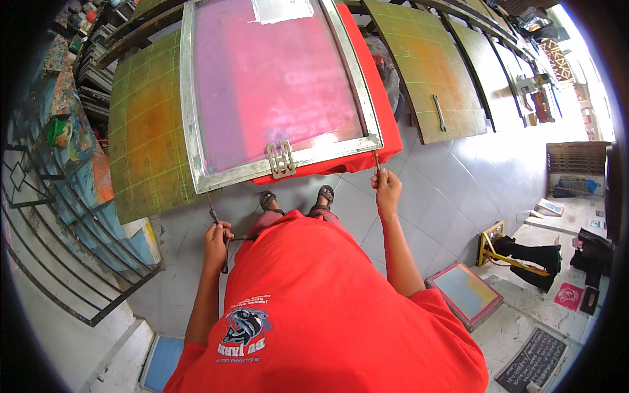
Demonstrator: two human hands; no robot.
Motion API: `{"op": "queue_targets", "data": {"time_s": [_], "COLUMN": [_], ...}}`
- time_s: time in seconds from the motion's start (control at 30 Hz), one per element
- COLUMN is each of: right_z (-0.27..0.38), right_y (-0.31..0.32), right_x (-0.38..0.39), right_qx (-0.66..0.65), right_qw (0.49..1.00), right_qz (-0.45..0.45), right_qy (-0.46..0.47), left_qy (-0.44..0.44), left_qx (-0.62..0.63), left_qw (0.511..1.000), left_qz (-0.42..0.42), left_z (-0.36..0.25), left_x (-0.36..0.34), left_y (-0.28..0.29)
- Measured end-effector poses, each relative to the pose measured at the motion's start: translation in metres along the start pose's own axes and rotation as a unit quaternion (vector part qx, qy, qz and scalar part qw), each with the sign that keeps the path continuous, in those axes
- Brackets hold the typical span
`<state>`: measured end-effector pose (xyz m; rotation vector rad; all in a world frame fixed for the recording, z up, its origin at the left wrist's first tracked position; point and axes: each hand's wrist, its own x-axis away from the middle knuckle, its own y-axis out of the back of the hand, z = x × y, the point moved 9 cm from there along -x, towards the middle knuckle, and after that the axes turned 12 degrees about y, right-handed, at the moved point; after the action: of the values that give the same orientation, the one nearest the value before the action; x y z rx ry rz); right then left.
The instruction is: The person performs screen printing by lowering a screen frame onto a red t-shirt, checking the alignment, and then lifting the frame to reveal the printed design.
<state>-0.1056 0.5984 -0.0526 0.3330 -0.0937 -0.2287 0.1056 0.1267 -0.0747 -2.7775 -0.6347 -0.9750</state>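
Observation:
A silver screen-printing frame [275, 168] with pink and purple mesh lies over red cloth [393, 141] on a board in front of me. My left hand [217, 243] is closed around a dark metal rod with a crossbar [213, 214], its tip at the frame's near left corner. At the near right corner, the fingers of my right hand [386, 187] pinch a thin metal rod [377, 161] that points up to the frame. A slotted metal bracket [281, 160] sits on the frame's near edge, between my hands.
Green-lined boards flank the frame at left [145, 124] and right [426, 65]; a wrench [439, 112] lies on the right one. A black metal railing [98, 318] stands at left. Another printing screen [464, 293] rests low at right, near a yellow-framed item [491, 245].

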Motion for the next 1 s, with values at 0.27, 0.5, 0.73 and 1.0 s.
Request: {"op": "queue_targets", "data": {"time_s": [0.27,0.5,0.73,1.0], "right_z": [0.002,0.005,0.015,0.009], "right_y": [-0.013,-0.009,-0.013,-0.022], "right_x": [-0.003,-0.012,-0.013,-0.011], "right_qx": [-0.01,-0.067,-0.074,-0.11], "right_qw": [0.994,0.992,0.989,0.988], "right_qz": [0.077,0.093,0.124,0.112], "right_qy": [0.076,0.045,0.02,0.002], "left_qy": [0.051,0.056,-0.024,-0.007], "left_qx": [-0.101,-0.17,-0.3,-0.197], "left_qw": [0.991,0.972,0.916,0.959], "left_qz": [-0.07,-0.153,-0.265,-0.206], "left_z": [-0.022,-0.035,-0.045,-0.037], "left_x": [0.017,0.024,0.034,0.033], "left_y": [0.013,0.018,0.016,0.014]}}
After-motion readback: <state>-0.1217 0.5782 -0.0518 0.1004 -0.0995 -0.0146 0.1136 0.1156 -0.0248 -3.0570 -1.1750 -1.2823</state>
